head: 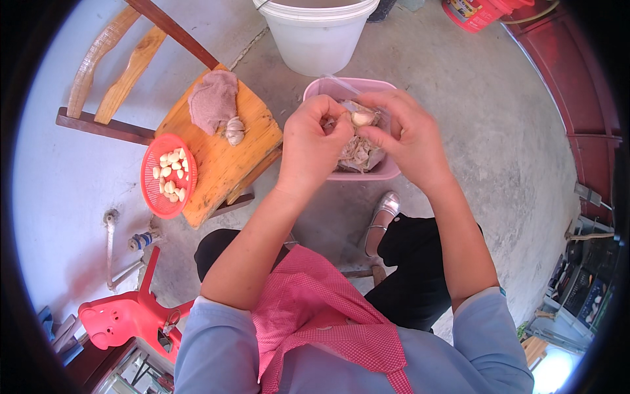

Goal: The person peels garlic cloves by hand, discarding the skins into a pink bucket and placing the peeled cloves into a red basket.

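Note:
Above the pink plastic bin, a garlic clove sits between my hands, some of its skin still on. My right hand holds it with thumb and forefinger. The fingertips of my left hand pinch at the clove's left edge; what lies inside that pinch is partly hidden. Papery garlic skins fill the bin below, with a clear plastic liner showing at its rim. On the wooden chair to the left rest a garlic bulb and a red plastic basket of peeled cloves.
A crumpled pink cloth lies on the chair seat beside the bulb. Beyond the bin stands a large white bucket. A red plastic stool is at lower left, near a wall pipe. A red bucket stands at far right.

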Demonstrator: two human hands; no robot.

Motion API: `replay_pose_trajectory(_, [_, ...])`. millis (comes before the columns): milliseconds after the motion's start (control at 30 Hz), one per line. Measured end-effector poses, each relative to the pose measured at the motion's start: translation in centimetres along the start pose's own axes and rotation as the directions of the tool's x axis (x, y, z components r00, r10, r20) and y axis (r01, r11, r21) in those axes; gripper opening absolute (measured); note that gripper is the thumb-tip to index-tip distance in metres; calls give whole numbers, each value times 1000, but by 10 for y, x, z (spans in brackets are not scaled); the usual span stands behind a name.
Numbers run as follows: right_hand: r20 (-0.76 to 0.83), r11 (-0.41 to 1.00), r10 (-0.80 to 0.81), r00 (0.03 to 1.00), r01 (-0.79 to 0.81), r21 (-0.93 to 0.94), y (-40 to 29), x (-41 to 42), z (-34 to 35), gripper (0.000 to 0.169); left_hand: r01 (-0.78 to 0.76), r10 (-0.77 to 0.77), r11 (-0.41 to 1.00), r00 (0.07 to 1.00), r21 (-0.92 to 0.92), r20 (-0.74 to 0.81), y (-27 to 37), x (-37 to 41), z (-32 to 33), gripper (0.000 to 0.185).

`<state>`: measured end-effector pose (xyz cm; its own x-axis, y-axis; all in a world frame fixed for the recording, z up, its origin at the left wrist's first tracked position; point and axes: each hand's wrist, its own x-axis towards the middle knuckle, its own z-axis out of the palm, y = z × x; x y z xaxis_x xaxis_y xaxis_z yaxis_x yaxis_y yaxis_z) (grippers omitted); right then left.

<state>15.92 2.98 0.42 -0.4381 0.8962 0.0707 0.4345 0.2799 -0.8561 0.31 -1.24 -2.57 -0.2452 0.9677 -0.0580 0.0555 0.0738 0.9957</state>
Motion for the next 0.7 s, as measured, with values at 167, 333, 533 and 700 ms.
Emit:
replay_pose_trajectory(167, [5,995,-81,997,80,52,2,-5,6,26,141,-135,978,990,-157,49,3,0,0,8])
replay_pose_trajectory(333, [-43,889,11,999,10,457,-4,0,-1,25,208,-198,950,978,-231,66,4,3,-3,11])
replay_pose_trajectory(533, [238,699,184,954,-297,650,5,1,-11,30,138,-114,962,987,-238,111,9,1,-4,11])
replay_pose_trajectory(700, [268,621,257,929,-371,691,7,0,-7,27,-33,58,945,996,-326,67,12,0,1,11])
